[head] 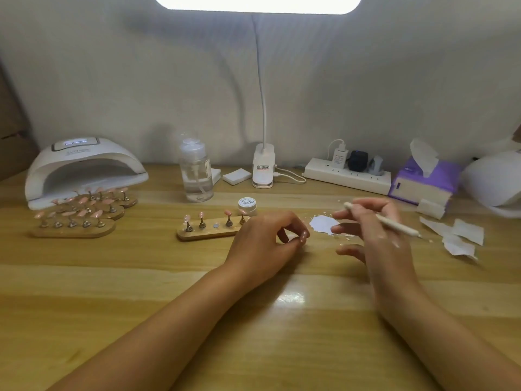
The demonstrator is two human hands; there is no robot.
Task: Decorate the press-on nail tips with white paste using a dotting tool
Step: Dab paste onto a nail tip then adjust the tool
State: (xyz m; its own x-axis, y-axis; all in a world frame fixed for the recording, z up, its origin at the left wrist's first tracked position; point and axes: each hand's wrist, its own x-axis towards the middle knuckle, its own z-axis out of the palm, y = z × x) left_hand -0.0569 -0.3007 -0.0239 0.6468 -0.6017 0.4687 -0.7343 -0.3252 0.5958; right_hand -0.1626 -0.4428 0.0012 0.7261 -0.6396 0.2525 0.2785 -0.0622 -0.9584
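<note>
My left hand [267, 232] rests on the table and pinches a pink nail tip [303, 237] between thumb and fingertips. My right hand [375, 227] holds a white dotting tool [394, 222] across its fingers, the tool lying slanted with one end up left and the other down right. Between the hands lies a white patch of paste [324, 224] on the table. A small white jar [247, 206] stands behind it. A wooden holder [205, 235] left of my left hand carries several pink tips on stands, with one bare magnet spot.
At the far left are more wooden holders [73, 231] with pink tips and a white nail lamp [81, 167]. A pump bottle [196, 170], desk lamp base [263, 167], power strip [349, 174], purple tissue box [423, 182] and torn tissue pieces [459, 235] line the back and right.
</note>
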